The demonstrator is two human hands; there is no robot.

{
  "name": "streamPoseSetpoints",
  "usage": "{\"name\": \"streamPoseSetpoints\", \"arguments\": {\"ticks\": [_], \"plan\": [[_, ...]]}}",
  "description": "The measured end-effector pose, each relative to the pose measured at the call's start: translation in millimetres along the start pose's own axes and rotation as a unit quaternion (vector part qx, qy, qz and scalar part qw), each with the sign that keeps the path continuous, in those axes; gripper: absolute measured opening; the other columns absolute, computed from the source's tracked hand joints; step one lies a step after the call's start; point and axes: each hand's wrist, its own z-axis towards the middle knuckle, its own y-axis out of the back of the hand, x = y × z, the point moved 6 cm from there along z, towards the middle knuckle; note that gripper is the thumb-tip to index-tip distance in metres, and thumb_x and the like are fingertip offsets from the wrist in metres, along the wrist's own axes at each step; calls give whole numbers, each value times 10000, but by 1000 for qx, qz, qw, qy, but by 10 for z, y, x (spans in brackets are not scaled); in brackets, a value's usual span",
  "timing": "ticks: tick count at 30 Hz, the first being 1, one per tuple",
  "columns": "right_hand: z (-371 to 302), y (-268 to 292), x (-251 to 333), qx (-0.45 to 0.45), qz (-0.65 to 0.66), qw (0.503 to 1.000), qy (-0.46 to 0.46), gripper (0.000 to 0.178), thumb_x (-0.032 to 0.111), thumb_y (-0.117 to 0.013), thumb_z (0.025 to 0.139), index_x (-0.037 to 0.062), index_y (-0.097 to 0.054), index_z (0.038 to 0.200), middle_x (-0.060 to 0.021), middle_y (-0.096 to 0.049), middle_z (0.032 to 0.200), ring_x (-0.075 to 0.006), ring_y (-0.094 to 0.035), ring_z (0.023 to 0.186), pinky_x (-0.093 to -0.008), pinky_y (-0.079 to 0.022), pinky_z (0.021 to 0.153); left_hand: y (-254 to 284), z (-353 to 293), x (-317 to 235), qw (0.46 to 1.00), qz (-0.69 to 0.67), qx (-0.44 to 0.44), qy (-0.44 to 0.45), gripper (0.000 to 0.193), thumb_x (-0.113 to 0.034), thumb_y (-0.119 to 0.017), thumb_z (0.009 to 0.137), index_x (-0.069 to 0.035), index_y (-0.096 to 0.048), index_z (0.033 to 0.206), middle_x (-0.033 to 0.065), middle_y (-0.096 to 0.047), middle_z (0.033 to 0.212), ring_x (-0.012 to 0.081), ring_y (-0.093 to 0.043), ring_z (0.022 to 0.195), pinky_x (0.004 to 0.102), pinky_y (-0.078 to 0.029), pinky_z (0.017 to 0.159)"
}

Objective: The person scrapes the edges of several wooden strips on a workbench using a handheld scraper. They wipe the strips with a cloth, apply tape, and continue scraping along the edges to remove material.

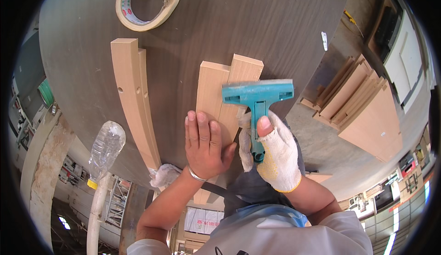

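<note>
Two pale wooden strips [212, 87] lie side by side on the dark table, the right one reaching a little farther. My bare left hand [204, 145] rests flat on them with fingers stretched out, a silver bracelet at its wrist. In a white knitted glove with bare fingertips, my right hand [281, 161] is wrapped round the handle of a teal scraper [258, 93]. The wide scraper head lies crosswise over the right strip and past its edge. Whether its blade touches the wood I cannot tell.
Farther left lies another pair of wooden strips [131, 94] with round holes, a whitish cloth-like thing [165, 176] by their near end. A tape roll [123, 7] sits at the table's [193, 34] far side. A plastic bottle [109, 145] is at left; wooden panels [374, 119] are stacked right.
</note>
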Motion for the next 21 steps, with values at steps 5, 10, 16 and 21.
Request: {"name": "streamPoseSetpoints", "arguments": {"ticks": [5, 10, 16, 21], "plan": [[-48, -25, -67, 3, 18, 1000, -8, 617, 572, -625, 1081, -8, -603, 1291, -107, -657, 854, -184, -622, 593, -297, -487, 500, 12, 5, 3, 1000, -6, -4, 1, 802, -381, -630, 1047, 101, -368, 1631, 409, -350, 1675, 641, -328, 1546, 693, -300, 1256], [-64, -50, -125, 4, 25, 1000, -9, 588, 563, -614, 1091, 8, -602, 1286, -114, -662, 853, -183, -613, 588, -302, -481, 499, 9, 6, 6, 1000, 4, -5, -6, 793, -382, -613, 1053, 104, -369, 1630, 411, -347, 1675, 641, -326, 1547, 694, -300, 1255], [-84, -76, -117, 1, 41, 999, -12, 561, 545, -597, 1106, 14, -601, 1286, -111, -671, 851, -187, -615, 588, -304, -483, 503, 9, 7, 5, 1000, 0, -7, -5, 775, -375, -595, 1058, 104, -373, 1627, 411, -346, 1674, 641, -323, 1547, 700, -297, 1255], [-91, -107, -91, -13, 47, 999, -10, 544, 535, -598, 1109, 21, -607, 1289, -107, -676, 856, -191, -620, 592, -310, -485, 507, 4, 5, 10, 1000, 2, -5, -4, 758, -371, -575, 1066, 100, -378, 1626, 407, -352, 1673, 638, -332, 1545, 703, -302, 1253]]}}
